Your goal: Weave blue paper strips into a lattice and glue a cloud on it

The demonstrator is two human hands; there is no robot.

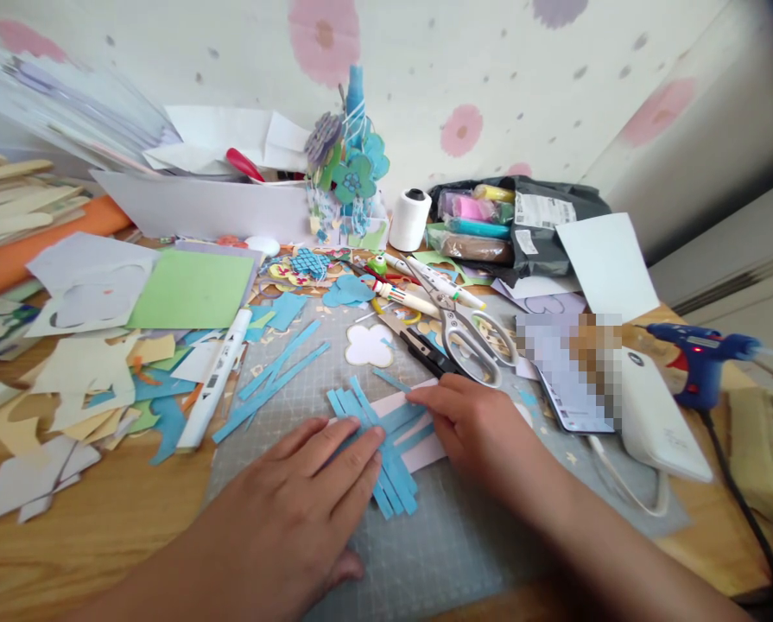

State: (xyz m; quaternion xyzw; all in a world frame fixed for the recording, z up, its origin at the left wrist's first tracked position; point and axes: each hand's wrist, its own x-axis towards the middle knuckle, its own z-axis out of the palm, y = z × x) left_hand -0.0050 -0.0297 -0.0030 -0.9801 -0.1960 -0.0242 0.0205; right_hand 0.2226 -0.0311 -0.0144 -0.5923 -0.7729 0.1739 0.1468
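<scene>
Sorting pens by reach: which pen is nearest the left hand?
The white marker left of the loose blue strips; the other pens lie farther back, by the scissors.

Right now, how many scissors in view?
1: scissors, just beyond the right hand. Maybe another: red handle in the white box, its end hidden.
</scene>
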